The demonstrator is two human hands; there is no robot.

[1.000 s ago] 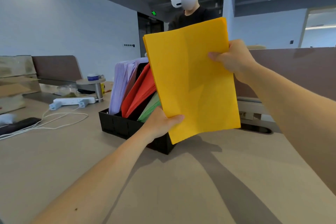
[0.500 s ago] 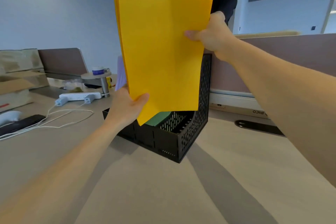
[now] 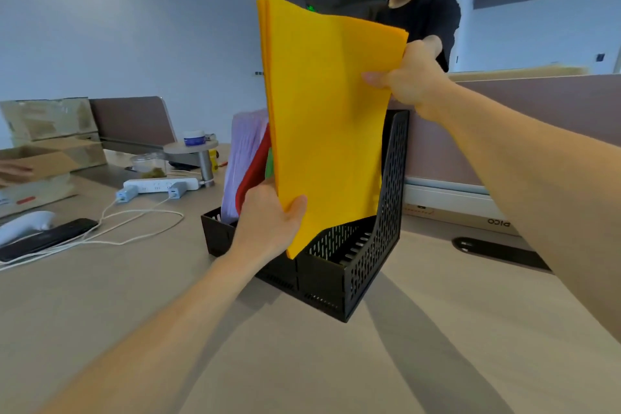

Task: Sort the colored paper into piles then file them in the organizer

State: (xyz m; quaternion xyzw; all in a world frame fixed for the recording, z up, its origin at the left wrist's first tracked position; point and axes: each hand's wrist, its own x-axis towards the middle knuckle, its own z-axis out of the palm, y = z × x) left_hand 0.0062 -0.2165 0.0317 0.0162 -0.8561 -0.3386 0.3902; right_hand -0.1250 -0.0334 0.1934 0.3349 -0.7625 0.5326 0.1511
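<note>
Our left hand [image 3: 268, 215] has its fingers clamped on the near bottom corner of the upright stack of yellow paper sheets [image 3: 329, 118], at the right compartment of the black perforated plastic organizer [image 3: 369, 262] on the beige desk [image 3: 437, 329]. Our right hand [image 3: 413, 77] grips the stack's upper right edge.

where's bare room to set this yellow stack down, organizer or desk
Free: the rightmost organizer slot, beside its perforated end wall; bare desk in front. Crowded: left slots hold purple paper, red paper, green paper; cables farther left.

One organizer [image 3: 369, 265]; yellow paper [image 3: 322, 118], purple paper [image 3: 245, 151], red paper [image 3: 255, 178], green paper [image 3: 268, 163]: four stacks.
</note>
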